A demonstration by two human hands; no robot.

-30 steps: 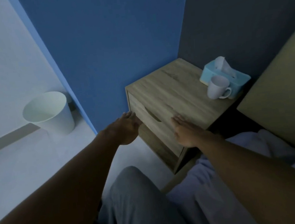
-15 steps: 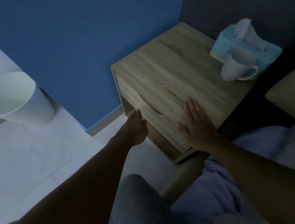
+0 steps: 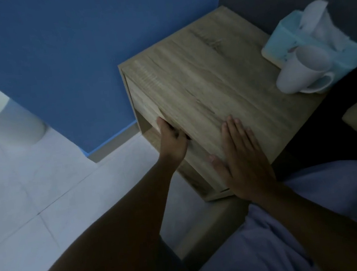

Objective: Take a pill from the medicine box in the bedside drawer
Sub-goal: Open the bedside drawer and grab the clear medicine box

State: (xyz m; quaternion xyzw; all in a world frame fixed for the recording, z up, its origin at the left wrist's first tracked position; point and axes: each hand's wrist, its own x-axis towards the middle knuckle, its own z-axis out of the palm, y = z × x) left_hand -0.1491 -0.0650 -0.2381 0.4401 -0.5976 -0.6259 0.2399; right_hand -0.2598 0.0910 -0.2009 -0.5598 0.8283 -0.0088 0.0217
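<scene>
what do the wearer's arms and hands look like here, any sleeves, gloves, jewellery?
Both forearms are bare up to the frame edge: no sleeves in view. The left hand and right hand are ungloved, with no rings, watch or wristband that can be made out; the light is dim, so small items could be missed. Nails look short and unpainted. No markings or bandages visible.

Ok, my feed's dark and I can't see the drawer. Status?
Left hand at drawer handle notch, fingers hooked in. Right hand flat on nightstand top. Drawer shut, medicine box unseen. Mug and tissue box at far corner, clear of the drawer.
</scene>
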